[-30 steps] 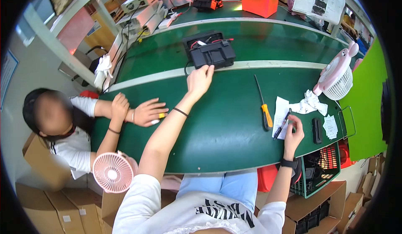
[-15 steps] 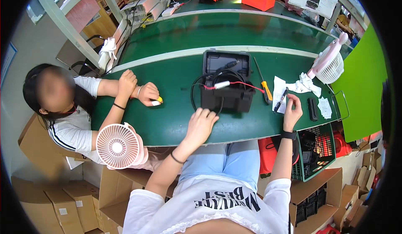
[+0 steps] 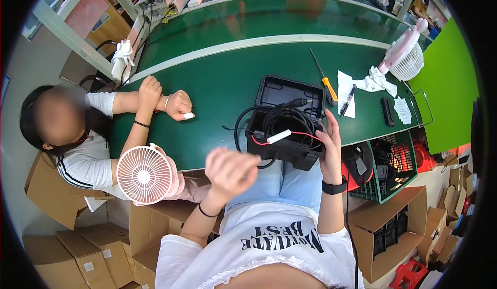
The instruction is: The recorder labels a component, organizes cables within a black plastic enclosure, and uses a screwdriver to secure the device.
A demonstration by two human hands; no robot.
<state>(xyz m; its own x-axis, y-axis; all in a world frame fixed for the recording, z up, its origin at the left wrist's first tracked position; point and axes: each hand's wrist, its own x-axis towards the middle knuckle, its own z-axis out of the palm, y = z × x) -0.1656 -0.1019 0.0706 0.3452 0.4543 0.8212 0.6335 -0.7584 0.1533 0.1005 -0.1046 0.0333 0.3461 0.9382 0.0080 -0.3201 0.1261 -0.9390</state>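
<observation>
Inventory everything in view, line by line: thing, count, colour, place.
Open case: 1, black, worktable's near edge
Coiled cable: 1, black, in the case
White sleeve: 1, white, on red wire across the case
Worktable: 1, green, centre
Screwdriver: 1, orange handle, beyond the case
Paper sheet: 1, white, right of the screwdriver
Pen: 1, black, on the sheet
Crumpled cloth: 1, white, worktable's right
Oblong object: 1, black, right of the pen
Right fan: 1, pink-and-white, worktable's far right
Near fan: 1, pink, lower left
Crate: 1, green, under worktable's right end
Cardboard boxes: several, brown, floor
Co-worker: 1, white shirt, left
Left hand: 1, bare, blurred, left of the case
Right hand: 1, bare, holding the case's right side
</observation>
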